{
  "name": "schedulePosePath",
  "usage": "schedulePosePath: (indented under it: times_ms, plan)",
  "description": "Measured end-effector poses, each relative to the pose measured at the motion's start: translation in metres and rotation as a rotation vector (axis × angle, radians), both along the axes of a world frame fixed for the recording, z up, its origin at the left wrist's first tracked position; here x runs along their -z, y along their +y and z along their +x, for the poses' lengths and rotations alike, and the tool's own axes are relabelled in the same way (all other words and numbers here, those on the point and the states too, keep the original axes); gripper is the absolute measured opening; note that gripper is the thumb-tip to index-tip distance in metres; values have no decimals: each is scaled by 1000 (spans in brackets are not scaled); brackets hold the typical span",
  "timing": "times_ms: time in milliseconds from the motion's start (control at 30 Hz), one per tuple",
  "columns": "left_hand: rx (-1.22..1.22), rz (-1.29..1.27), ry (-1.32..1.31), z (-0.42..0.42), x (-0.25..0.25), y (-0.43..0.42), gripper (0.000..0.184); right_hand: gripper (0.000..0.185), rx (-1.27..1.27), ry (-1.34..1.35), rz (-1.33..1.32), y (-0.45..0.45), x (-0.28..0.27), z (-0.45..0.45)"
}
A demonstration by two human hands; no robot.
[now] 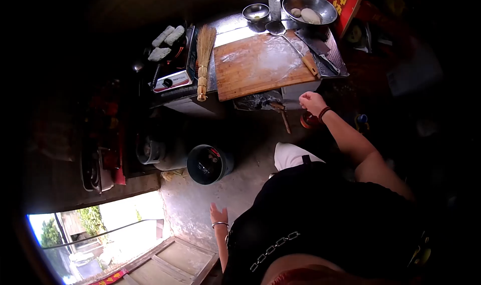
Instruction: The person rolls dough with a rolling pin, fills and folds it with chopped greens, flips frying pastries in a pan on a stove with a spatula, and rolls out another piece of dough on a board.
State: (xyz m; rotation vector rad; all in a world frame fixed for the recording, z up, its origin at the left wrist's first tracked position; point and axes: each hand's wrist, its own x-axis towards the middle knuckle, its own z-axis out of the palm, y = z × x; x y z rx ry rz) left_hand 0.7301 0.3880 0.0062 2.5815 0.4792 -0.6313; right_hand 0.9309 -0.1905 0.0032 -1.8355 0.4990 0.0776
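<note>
My right hand (311, 103), with a dark red beaded bracelet at the wrist, hangs just in front of the counter's near edge. Its fingers are curled closed, and I cannot make out whether anything is in them. Low at my side, my left hand (219, 215) wears a silver bangle; its fingers are stretched out and it holds nothing. Closest to the right hand is a floured wooden cutting board (243, 77). A long-handled spatula (307, 62) with a wooden grip lies across the board's right side, beside a dark-bladed cleaver (314, 44).
Left of the board lie a straw brush (203, 59) and a gas stove (174, 81) bearing white dough pieces (174, 35). Behind stand a small metal bowl (256, 13) and a large one (330, 15) holding dough. A bucket (228, 165) stands on the floor.
</note>
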Motion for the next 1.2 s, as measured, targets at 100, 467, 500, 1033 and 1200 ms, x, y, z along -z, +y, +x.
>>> schedulePosePath:
  times_ms: [100,467,500,1033,1200]
  plan:
    - [136,37,16,68,14,17,70,26,130,-83,-458,-21,-18,45]
    - [38,-22,135,198,1,-23,64,34,17,320,-1027,-84,17,182]
    - [35,-35,105,207,9,-20,63,35,5,380,-993,-84,4,188]
    - [-206,-405,-165,556,3,-8,42,18,102,-205,-570,40,-29,136]
    - [-239,-452,-85,626,-2,10,48,21,147,-214,-411,124,-36,134]
